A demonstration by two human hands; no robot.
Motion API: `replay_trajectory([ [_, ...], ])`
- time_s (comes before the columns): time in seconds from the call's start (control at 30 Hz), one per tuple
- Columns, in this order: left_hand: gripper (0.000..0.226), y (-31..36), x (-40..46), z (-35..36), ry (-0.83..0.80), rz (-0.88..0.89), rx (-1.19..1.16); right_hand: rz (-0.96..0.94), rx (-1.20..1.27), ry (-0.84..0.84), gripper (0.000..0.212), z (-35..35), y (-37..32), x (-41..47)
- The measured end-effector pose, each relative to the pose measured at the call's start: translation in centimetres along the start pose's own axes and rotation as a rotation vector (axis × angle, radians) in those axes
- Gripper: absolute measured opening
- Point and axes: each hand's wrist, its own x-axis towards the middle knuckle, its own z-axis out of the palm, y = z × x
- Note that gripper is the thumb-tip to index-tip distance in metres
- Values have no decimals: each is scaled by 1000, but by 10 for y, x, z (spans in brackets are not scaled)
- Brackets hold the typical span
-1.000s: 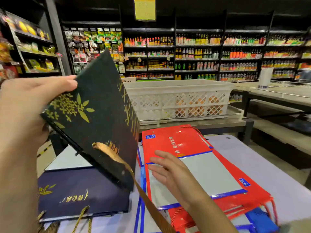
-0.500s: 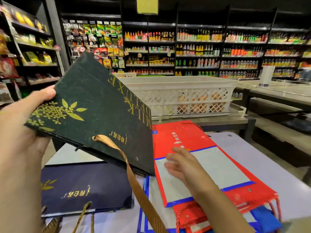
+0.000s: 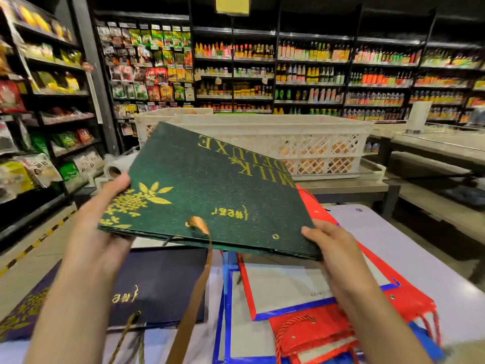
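Over a pale table, flat glittery green bag, left hand and right hand gripping its edges.

Navy gift bag and red gift bags lie flat on table; white lattice crate behind; stocked bottle shelves beyond.

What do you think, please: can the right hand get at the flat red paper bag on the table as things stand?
Probably yes, once freed: the right hand grips a corner of the dark green paper bag, while the red paper bag lies just below it, uncovered.
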Motion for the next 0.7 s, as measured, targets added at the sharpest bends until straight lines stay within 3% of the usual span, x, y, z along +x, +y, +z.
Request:
replay_trajectory([
  [0.07, 26, -20, -3, 9, -36, -48, 55, -19, -25, 52, 22, -18, -2, 4],
  [0.23, 24, -66, -5, 20, -106, -171, 226, -64, -213, 181, 18, -64, 6, 14],
  [0.4, 24, -102, -6, 20, -59, -260, 354, -107, -516, 233, 16, -88, 19, 21],
  [0.53, 21, -119, -7, 15, 12, -302, 413, -133, -747, 320, 29, -85, 25, 22],
  [0.7, 17, -125, -12, 11, -10, -271, 519, -113, -995, 387, 37, -79, 31, 16],
])
